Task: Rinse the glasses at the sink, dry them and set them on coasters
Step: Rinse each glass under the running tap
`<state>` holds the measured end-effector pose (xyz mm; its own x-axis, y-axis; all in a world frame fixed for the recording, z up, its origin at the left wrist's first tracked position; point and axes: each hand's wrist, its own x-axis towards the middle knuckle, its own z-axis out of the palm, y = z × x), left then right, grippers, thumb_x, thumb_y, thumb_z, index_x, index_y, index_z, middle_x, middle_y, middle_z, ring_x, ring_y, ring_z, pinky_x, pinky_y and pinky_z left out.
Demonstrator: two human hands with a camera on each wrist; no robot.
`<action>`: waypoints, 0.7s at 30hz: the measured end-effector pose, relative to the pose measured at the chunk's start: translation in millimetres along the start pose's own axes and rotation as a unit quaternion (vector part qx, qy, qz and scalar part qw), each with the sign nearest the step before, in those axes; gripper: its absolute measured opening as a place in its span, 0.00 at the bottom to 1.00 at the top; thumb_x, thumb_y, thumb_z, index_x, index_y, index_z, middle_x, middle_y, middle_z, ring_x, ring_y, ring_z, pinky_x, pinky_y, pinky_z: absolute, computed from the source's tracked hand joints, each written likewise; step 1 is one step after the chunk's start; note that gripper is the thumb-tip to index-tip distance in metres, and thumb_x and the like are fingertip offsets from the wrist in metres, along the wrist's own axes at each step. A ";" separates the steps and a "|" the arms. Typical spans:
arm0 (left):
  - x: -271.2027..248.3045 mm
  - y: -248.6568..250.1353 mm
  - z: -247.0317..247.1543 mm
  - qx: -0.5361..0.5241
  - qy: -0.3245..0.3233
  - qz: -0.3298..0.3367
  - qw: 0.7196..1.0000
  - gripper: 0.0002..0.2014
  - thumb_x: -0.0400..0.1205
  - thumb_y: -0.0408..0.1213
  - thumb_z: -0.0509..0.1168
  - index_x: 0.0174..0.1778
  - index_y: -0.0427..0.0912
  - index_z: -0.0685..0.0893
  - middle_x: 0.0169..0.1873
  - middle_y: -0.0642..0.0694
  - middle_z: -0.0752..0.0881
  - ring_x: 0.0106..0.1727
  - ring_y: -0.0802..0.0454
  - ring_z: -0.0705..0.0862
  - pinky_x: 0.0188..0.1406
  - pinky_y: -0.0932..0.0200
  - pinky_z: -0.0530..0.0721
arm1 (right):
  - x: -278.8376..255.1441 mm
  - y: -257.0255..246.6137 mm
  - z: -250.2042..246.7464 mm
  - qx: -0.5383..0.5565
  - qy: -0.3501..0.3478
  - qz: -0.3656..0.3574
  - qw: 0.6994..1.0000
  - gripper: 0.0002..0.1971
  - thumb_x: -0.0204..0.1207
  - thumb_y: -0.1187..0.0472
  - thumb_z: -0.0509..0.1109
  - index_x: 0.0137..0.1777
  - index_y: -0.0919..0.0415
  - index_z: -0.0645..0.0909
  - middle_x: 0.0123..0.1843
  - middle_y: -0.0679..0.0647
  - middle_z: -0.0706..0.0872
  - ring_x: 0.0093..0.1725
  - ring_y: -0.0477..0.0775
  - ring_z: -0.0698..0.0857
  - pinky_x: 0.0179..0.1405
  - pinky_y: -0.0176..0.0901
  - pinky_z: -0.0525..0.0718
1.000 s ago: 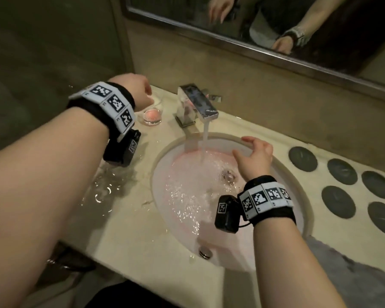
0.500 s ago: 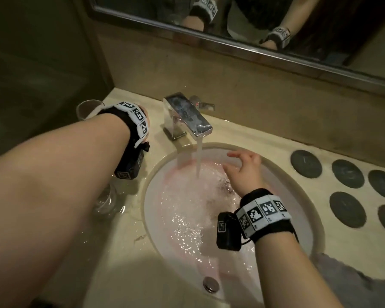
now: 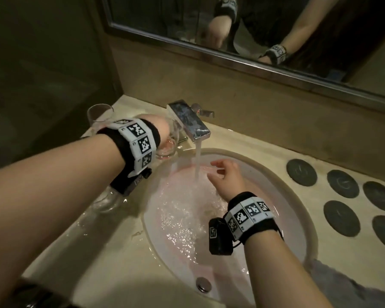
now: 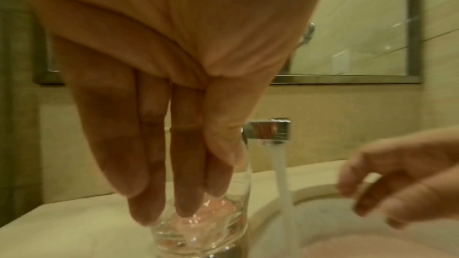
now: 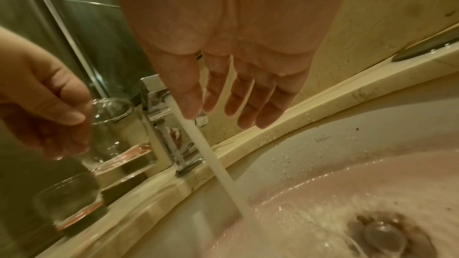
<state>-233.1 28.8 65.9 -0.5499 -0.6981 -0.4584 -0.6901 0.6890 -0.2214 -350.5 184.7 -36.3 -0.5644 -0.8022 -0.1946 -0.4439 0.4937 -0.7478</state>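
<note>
Head view: a glass (image 3: 169, 141) is gripped by the left hand (image 3: 162, 132) at the left of the tap (image 3: 188, 120), over the counter edge just beside the sink (image 3: 298, 196). Its base shows a pink residue. The right hand (image 3: 226, 176) is held over the basin with fingers loosely spread and nothing in them, its fingertips beside the stream (image 3: 197, 161). A second glass (image 3: 98, 115) stands at the counter's back left corner, and a third (image 3: 105, 201) under the left forearm. Six dark coasters (image 3: 301, 172) lie to the right, well apart from the held glass. A grey towel (image 3: 347, 285) is seen at the lower right.

Left wrist view: the fingers (image 4: 139, 164) are laid down along the glass wall (image 4: 223, 213), the thumb at the rim, so the glass is pinched from above. Its long axis is upright. The stream (image 4: 280, 174) falls just to its right, between the glass and the other hand (image 4: 397, 180).

Right wrist view: the palm (image 5: 236, 66) is open and wet, with the stream (image 5: 218, 164) passing just below the thumb. The held glass (image 5: 111, 125) is at the far left, beside the tap.

The coming move is judged to turn on a short sideways carry to the right: the stream lies right of the glass, and the left hand is the nearer.
</note>
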 end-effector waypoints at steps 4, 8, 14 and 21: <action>-6.4 32.3 26.5 -0.023 -0.029 0.043 0.998 0.14 0.85 0.38 0.58 0.61 0.39 0.83 0.56 0.42 0.84 0.55 0.44 0.82 0.54 0.56 0.78 | -3.1 -2.5 8.0 0.043 -0.058 -0.005 0.997 0.33 0.71 0.60 0.77 0.74 0.54 0.67 0.68 0.51 0.76 0.64 0.48 0.76 0.67 0.50 0.78; -4.5 50.0 46.2 -0.061 -0.025 0.088 0.994 0.15 0.85 0.36 0.57 0.63 0.35 0.82 0.62 0.38 0.82 0.62 0.42 0.80 0.61 0.55 0.74 | 4.3 -0.5 16.4 0.063 -0.102 -0.024 0.993 0.49 0.66 0.63 0.81 0.81 0.53 0.54 0.77 0.53 0.70 0.73 0.51 0.70 0.67 0.40 0.68; 6.2 65.9 52.2 -0.117 -0.015 0.101 0.988 0.11 0.82 0.35 0.60 0.56 0.38 0.85 0.54 0.41 0.86 0.55 0.44 0.84 0.46 0.58 0.73 | 28.8 10.2 28.3 0.113 -0.091 -0.027 0.989 0.51 0.61 0.64 0.84 0.79 0.52 0.56 0.68 0.51 0.73 0.66 0.50 0.75 0.70 0.53 0.76; 12.0 50.8 84.6 -0.253 0.120 0.107 0.954 0.18 0.82 0.38 0.63 0.68 0.44 0.73 0.68 0.44 0.69 0.56 0.44 0.81 0.53 0.51 0.80 | 48.1 20.1 32.9 0.131 -0.058 -0.018 0.990 0.47 0.62 0.63 0.84 0.77 0.55 0.60 0.67 0.49 0.73 0.63 0.45 0.75 0.66 0.39 0.76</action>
<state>-235.0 71.9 -23.7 -0.7538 -0.6178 -0.2237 -0.6551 0.6808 0.3275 -363.7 145.0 -81.6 -0.4615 -0.8582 -0.2248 -0.2578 0.3723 -0.8916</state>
